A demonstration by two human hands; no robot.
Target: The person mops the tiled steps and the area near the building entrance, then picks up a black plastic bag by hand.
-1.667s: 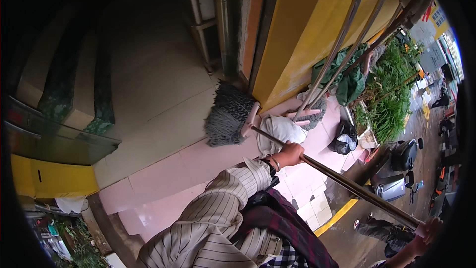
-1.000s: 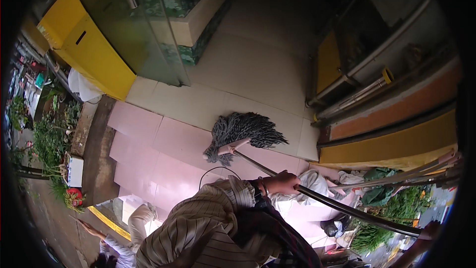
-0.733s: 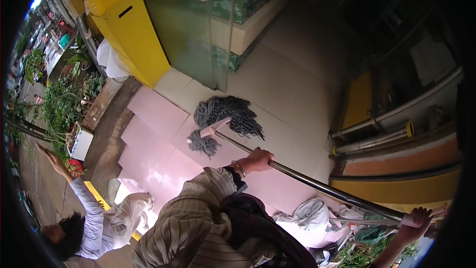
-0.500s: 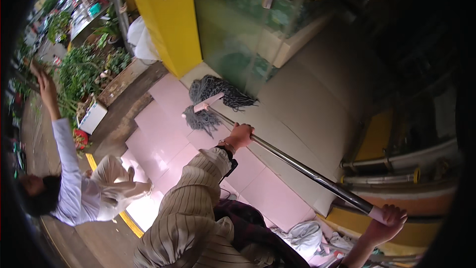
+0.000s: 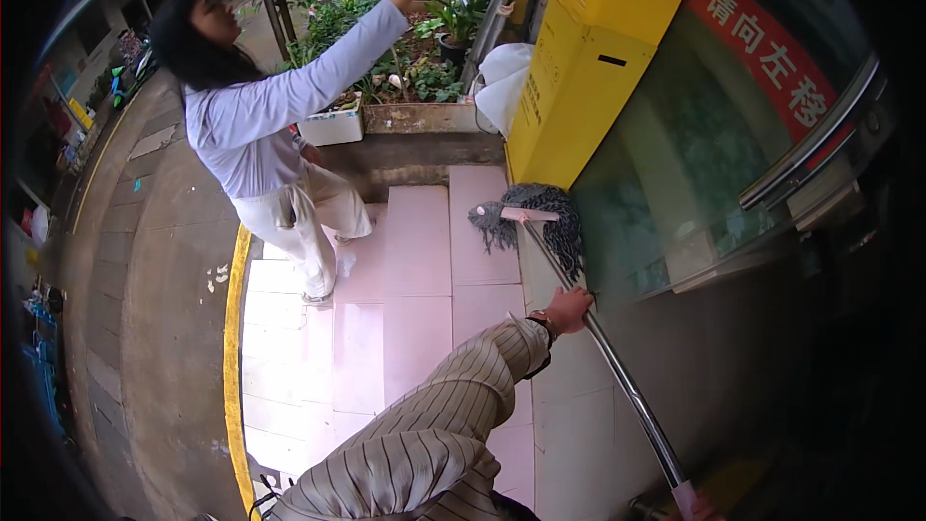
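A: Progress?
B: Mopping appears under way. The mop head [image 5: 543, 197] lies on the tiles [image 5: 417, 241] at the foot of a yellow box [image 5: 590, 68]; finished and remaining areas cannot be told apart.
A: Hands?
B: Left hand [image 5: 569, 311] wraps the pole [image 5: 625, 384], mop head beyond it. Right hand [image 5: 707, 510], farther from the mop head, is at the pole's near end, dim; grip unclear.

You are at a building's street-side entrance.
You stand over pale pink rectangular floor tiles [image 5: 418, 241] before a greenish see-through glass door [image 5: 632, 232] with a long shiny metal handle [image 5: 815, 150] and a red lettered strip [image 5: 769, 53]; beyond a yellow painted edge [image 5: 232, 357] runs a grey-brown paved street [image 5: 159, 270], near a leafy green planting bed [image 5: 420, 119].
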